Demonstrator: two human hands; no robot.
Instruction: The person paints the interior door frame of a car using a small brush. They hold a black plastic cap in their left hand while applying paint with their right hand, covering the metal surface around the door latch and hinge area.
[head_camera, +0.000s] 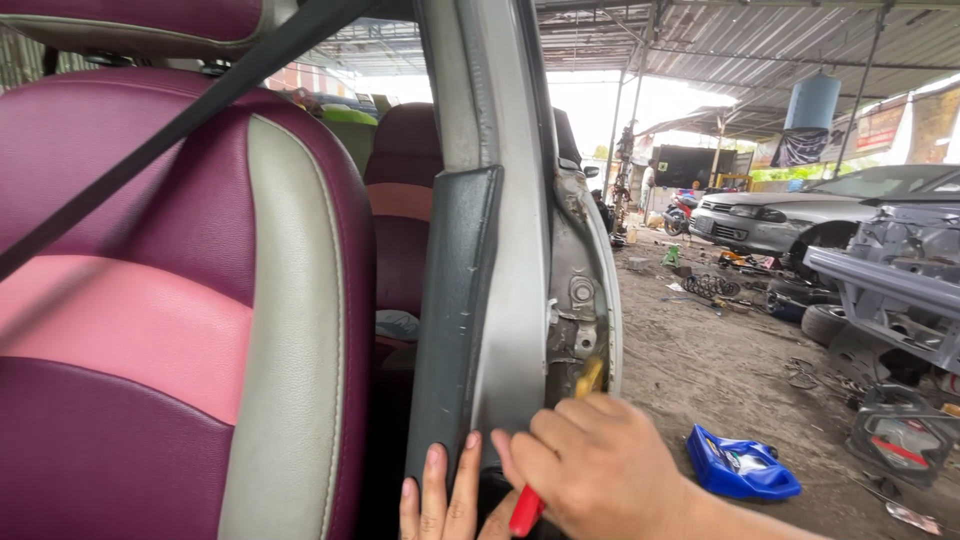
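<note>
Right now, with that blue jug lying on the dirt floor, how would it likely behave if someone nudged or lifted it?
The blue jug lies flat on its broad side, so it would probably slide rather than roll. It looks like moulded plastic, likely stiff, not fragile. Whether it is full or empty cannot be told, so its weight is uncertain.

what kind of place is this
Most likely an open-air car repair yard under a metal roof. A silver car with a stripped front stands on the dirt, loose tyres lie nearby, and the right hand holds a red-handled tool at a car's door pillar.
</note>
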